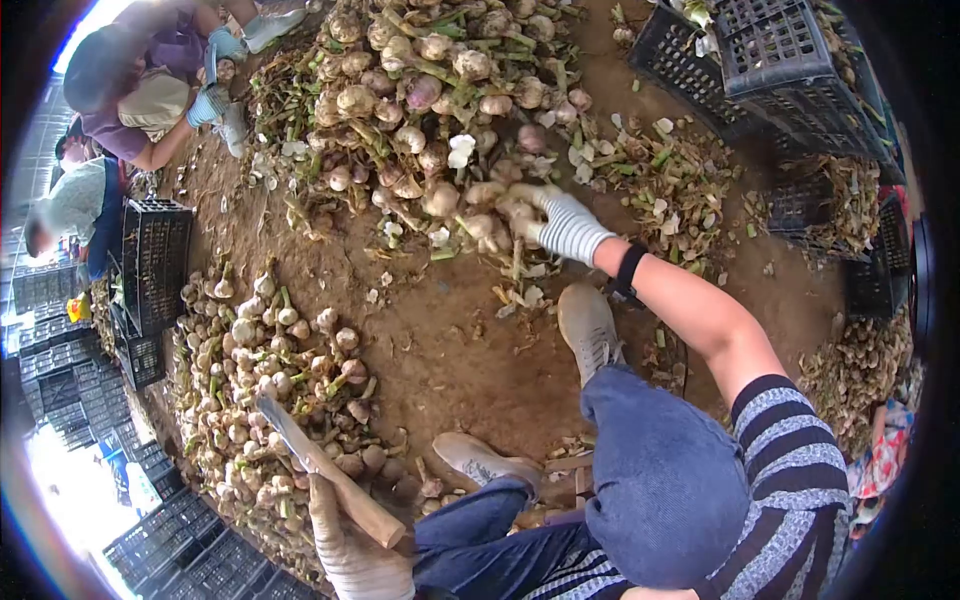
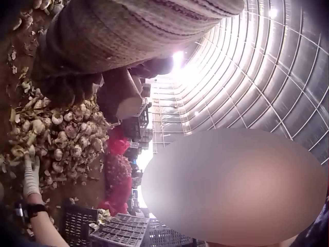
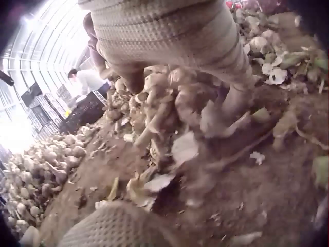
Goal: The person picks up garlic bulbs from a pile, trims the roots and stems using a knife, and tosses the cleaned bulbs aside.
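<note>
My left hand (image 1: 350,550), in a pale knitted glove, grips a knife (image 1: 352,495) by its wooden handle near my left leg. The blade slants up and away over the trimmed garlic. In the left wrist view the glove (image 2: 128,36) fills the top, with the handle's rounded end (image 2: 128,107) below it. My gloved right hand (image 1: 568,225) reaches to the near edge of a large pile of untrimmed garlic (image 1: 430,100). Its fingers and thumb close around a garlic bulb (image 1: 515,210), blurred in the right wrist view, where the glove (image 3: 169,38) partly covers it.
A heap of trimmed garlic bulbs (image 1: 260,400) lies at the left. Black crates (image 1: 775,50) stand at the upper right, beside scraps of stalk and skin (image 1: 665,185). Another crate (image 1: 155,265) stands at the left, near a crouching person (image 1: 150,90) in gloves.
</note>
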`<state>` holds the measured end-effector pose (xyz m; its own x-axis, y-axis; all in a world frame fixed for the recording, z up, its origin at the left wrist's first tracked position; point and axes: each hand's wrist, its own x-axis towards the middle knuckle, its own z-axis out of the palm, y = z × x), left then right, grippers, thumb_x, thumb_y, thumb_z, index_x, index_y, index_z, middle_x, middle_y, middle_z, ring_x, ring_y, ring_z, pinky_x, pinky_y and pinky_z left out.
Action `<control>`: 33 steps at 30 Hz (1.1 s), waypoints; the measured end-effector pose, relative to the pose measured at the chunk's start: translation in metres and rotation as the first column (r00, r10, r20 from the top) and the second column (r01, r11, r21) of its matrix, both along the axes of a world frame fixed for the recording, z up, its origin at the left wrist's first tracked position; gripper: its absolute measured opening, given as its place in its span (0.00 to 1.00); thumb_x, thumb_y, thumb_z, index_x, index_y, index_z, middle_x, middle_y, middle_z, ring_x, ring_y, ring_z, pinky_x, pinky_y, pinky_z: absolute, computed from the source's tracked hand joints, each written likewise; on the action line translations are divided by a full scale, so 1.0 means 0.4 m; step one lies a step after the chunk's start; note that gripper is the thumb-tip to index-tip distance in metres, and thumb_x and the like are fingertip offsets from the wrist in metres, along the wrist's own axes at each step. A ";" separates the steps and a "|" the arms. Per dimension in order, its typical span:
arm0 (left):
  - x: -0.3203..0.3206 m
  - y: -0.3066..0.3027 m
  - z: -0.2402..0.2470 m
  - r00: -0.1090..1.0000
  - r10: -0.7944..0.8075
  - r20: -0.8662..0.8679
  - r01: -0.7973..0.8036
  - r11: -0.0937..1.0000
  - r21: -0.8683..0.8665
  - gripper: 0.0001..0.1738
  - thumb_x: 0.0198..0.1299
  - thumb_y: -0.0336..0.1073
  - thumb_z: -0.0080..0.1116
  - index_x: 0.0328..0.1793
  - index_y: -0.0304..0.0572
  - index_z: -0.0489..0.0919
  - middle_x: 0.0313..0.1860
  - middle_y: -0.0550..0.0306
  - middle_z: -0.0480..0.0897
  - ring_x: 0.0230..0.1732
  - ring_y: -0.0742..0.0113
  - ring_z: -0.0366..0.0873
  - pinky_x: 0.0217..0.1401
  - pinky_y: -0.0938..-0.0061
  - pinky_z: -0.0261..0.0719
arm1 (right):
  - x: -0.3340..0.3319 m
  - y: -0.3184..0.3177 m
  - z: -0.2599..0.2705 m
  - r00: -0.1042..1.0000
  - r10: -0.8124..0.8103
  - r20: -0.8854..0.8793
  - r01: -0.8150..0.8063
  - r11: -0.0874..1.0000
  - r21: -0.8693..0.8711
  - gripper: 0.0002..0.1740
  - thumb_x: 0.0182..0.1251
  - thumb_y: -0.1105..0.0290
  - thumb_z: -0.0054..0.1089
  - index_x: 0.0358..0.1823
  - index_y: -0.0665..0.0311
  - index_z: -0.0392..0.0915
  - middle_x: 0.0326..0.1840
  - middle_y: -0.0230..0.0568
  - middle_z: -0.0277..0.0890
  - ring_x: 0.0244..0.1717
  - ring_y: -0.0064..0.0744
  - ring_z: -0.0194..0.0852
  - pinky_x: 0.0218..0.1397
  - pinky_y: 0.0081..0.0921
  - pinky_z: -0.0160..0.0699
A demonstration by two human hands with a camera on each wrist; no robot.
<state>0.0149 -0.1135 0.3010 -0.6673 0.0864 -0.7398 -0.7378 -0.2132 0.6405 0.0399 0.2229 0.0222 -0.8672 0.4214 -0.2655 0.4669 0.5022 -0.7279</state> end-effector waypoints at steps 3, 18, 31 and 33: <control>-0.007 0.015 -0.002 1.000 0.008 0.021 -0.007 1.000 -0.024 0.26 0.62 0.57 0.53 0.52 0.42 0.74 0.43 0.52 0.80 0.44 0.57 0.79 0.49 0.60 0.78 | -0.086 0.046 0.055 0.985 -0.121 -0.125 0.132 0.988 0.083 0.30 0.58 0.50 0.59 0.62 0.50 0.71 0.61 0.60 0.66 0.61 0.55 0.66 0.66 0.39 0.64; -0.069 -0.025 -0.008 0.990 0.055 0.127 -0.063 0.996 0.057 0.27 0.62 0.55 0.55 0.54 0.38 0.75 0.49 0.49 0.79 0.51 0.55 0.75 0.56 0.60 0.72 | -0.187 -0.113 0.073 0.798 0.368 0.477 -0.474 0.872 0.119 0.36 0.60 0.38 0.51 0.66 0.48 0.67 0.67 0.49 0.65 0.65 0.52 0.62 0.71 0.43 0.58; -0.127 -0.028 -0.041 0.989 0.071 0.134 -0.067 0.997 -0.033 0.34 0.59 0.62 0.54 0.58 0.40 0.71 0.47 0.51 0.79 0.45 0.57 0.77 0.51 0.59 0.77 | -0.474 -0.130 0.078 0.923 0.248 0.293 -0.261 0.965 0.007 0.42 0.57 0.41 0.58 0.69 0.53 0.62 0.65 0.55 0.63 0.56 0.48 0.73 0.60 0.38 0.71; -0.127 -0.025 -0.040 0.992 0.040 0.120 -0.037 0.999 -0.030 0.34 0.59 0.63 0.54 0.57 0.40 0.71 0.46 0.51 0.79 0.45 0.57 0.77 0.51 0.59 0.77 | -0.428 -0.178 0.090 0.852 0.380 0.361 -0.407 0.914 -0.003 0.38 0.59 0.40 0.55 0.67 0.51 0.67 0.62 0.54 0.65 0.54 0.44 0.74 0.62 0.37 0.70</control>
<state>-0.0357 -0.1233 0.2849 -0.5754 0.0403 -0.8169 -0.8015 -0.2264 0.5534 -0.1315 0.1517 0.0582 -0.8222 0.0936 -0.5615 0.4341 0.7412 -0.5121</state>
